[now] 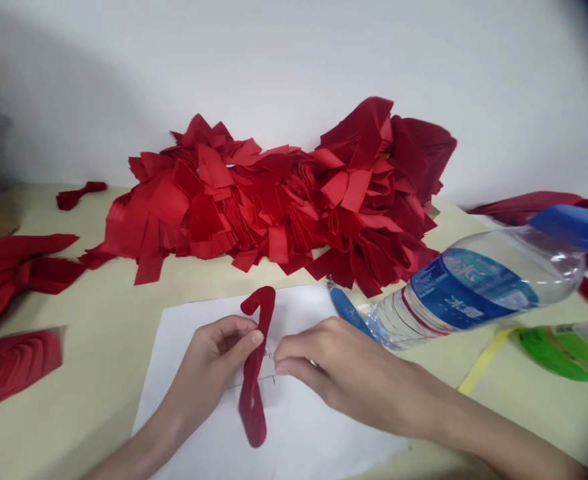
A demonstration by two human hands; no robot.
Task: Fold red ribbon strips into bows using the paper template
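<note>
My left hand pinches a dark red velvet ribbon strip between thumb and fingers. The strip stands lengthwise over a white sheet of paper, its top end curled to the left and its lower part looped or twisted. Just right of the strip is my right hand, thumb and fingertips pressed together. Whatever those fingertips hold, if anything, is too small to make out. Short dark lines or marks show on the paper between the two hands.
A large heap of red ribbon pieces lies against the wall. More red bundles are at left. A blue cutter and a tilted water bottle lie beyond my right hand, near a green-labelled bottle and yellow strip.
</note>
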